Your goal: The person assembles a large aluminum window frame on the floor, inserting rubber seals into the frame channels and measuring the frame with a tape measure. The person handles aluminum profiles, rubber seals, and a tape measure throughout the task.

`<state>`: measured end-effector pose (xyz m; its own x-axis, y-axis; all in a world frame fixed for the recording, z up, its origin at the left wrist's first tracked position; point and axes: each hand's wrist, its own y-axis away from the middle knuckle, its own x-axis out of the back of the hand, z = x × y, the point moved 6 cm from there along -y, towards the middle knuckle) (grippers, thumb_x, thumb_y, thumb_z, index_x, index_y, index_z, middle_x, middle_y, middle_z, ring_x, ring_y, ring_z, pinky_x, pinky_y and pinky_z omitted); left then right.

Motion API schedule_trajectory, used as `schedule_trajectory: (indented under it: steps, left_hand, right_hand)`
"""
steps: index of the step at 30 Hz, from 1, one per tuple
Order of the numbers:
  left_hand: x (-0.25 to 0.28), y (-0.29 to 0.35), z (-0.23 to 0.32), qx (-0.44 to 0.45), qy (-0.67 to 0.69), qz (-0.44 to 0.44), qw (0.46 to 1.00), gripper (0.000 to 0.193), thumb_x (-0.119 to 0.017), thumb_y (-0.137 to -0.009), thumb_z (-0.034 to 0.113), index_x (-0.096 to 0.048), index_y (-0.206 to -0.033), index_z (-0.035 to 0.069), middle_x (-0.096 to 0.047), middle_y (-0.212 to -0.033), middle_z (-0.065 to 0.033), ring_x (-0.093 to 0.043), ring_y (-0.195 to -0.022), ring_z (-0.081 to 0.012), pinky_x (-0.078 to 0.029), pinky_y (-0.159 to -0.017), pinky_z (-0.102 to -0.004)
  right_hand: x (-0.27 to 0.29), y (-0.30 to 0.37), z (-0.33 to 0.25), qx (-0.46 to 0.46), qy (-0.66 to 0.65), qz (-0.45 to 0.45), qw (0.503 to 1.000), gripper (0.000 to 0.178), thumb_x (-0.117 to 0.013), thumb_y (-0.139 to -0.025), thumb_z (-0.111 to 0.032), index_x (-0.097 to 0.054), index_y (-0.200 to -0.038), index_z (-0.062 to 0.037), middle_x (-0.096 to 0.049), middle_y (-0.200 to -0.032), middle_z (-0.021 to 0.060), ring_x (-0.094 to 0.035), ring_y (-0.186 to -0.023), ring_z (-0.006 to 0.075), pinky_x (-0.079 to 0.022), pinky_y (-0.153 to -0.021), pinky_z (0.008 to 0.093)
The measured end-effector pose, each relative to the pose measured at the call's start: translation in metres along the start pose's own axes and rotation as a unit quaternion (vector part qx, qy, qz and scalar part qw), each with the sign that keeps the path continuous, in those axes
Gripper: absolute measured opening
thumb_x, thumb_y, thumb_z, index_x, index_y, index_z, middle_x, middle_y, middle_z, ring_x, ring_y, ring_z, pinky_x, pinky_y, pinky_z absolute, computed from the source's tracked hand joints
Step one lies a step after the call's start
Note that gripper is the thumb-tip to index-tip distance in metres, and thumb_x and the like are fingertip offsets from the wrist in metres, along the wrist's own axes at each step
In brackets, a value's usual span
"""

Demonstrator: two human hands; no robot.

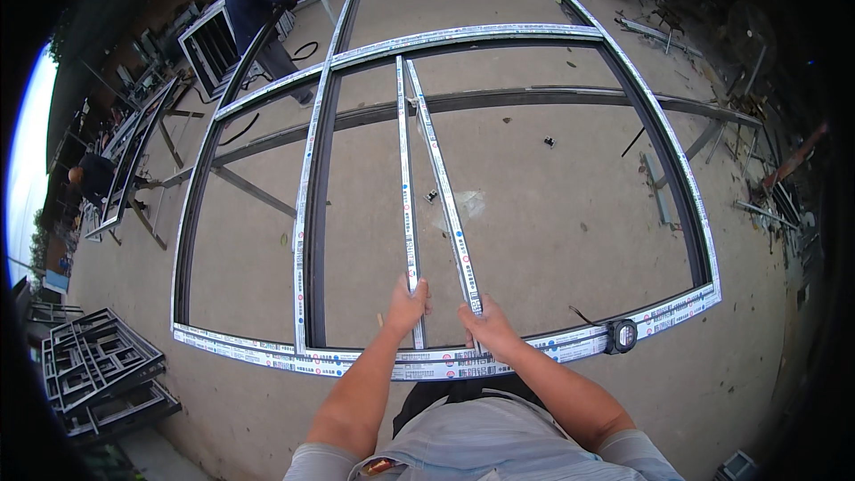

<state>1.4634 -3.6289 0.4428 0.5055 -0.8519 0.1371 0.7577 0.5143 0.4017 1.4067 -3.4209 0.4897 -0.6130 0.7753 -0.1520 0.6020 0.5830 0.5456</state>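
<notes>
Printed labels on the frame and two strips seem too small to read.

Wearer's hands: two, the left hand and the right hand. Loose bars: two, the left bar and the right bar, one per hand. Large frame: one, comprising one crossbar, one divider and four openings. Tape measure: one. Other people: two, one standing person and one low-bent person. Stacked frames, lower left: at least two; the exact quantity cannot be determined owing to overlap.
</notes>
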Motion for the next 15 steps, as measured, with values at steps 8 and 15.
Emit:
schedule_trajectory:
  steps: [8, 15]
  left_hand:
    - [0.011, 0.009, 0.008, 0.024, -0.027, -0.056, 0.998, 0.039, -0.065, -0.111, 0.039, -0.058, -0.115, 0.000, -0.068, -0.092, -0.0088, -0.071, -0.075, -0.0180, -0.060, -0.072, -0.0345]
    - [0.033, 0.007, -0.001, 0.001, -0.086, -0.088, 0.992, 0.068, -0.067, -0.108, 0.048, -0.058, -0.142, -0.010, -0.072, -0.101, -0.0128, -0.070, -0.087, -0.0179, -0.059, -0.079, -0.0345]
  right_hand:
    - [-0.004, 0.005, -0.008, -0.010, 0.020, 0.014, 1.000, 0.045, -0.067, -0.107, -0.041, -0.052, -0.117, 0.0000, -0.059, -0.078, 0.0056, -0.061, -0.058, 0.0144, -0.053, -0.053, 0.0330]
    - [-0.018, 0.002, -0.018, 0.009, 0.092, 0.081, 0.992, 0.047, -0.066, -0.109, -0.044, -0.055, -0.119, 0.0003, -0.057, -0.078, 0.0022, -0.058, -0.062, 0.0118, -0.054, -0.056, 0.0306]
